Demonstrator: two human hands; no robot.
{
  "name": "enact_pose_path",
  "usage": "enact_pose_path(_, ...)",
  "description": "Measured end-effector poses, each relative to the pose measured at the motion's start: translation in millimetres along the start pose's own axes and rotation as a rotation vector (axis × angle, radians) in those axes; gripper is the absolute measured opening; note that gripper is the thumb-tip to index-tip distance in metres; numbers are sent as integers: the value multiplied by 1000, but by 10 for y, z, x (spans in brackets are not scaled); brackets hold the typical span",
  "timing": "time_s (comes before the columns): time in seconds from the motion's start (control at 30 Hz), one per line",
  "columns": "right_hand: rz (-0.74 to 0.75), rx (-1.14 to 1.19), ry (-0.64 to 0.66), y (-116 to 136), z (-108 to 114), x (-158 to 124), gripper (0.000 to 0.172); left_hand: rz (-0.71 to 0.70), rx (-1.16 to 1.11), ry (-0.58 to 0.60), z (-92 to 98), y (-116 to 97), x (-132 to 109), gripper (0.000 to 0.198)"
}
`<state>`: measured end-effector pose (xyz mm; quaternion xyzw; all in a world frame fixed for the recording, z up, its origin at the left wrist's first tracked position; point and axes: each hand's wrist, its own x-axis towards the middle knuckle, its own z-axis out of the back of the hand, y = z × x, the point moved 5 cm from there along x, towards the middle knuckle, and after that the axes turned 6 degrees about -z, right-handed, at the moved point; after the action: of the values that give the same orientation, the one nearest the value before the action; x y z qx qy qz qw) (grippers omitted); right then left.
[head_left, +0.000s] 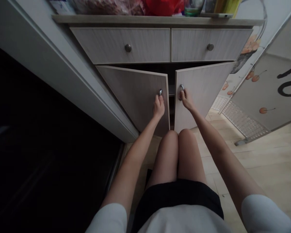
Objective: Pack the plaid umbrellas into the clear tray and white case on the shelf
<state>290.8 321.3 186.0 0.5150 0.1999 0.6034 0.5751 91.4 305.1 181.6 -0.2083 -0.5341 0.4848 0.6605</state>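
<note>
A pale wooden cabinet stands in front of me with two lower doors, both swung partly outward. My left hand (158,105) is closed on the round metal knob (160,92) of the left door (133,94). My right hand (184,98) is closed on the knob (181,87) of the right door (203,90). A dark gap shows between the two doors; the inside is too dark to make out. My knees are just below the doors, close to their lower edges.
Two shut drawers (126,45) with round knobs sit above the doors. Bags and a glass (193,8) crowd the cabinet top. A dark doorway lies left, beyond a white frame (63,77). A cherry-printed panel (269,87) leans at right over the wooden floor.
</note>
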Motion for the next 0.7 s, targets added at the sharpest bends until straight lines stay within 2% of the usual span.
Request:
enact_pose_path(0.2,50,-15,-21,123,424,-515,46,-66,-144,-149,562,7,-535,66)
enact_pose_path(0.3,58,-10,-59,110,667,-778,51,-46,-194,-239,814,116,-702,68)
enact_pose_path(0.4,77,-6,-108,79,936,-1029,53,-3,-224,-377,1151,291,-860,70)
enact_pose_path(0.5,76,15,-163,23,1197,-1224,53,21,-226,-526,1609,451,-1017,72)
enact_pose_path(0.6,53,48,-238,-77,1441,-1364,54,-16,-184,-688,2160,530,-1154,70)
enact_pose_path(0.7,10,31,-364,-230,1711,-1482,63,-30,-126,-791,2680,596,-1229,65)
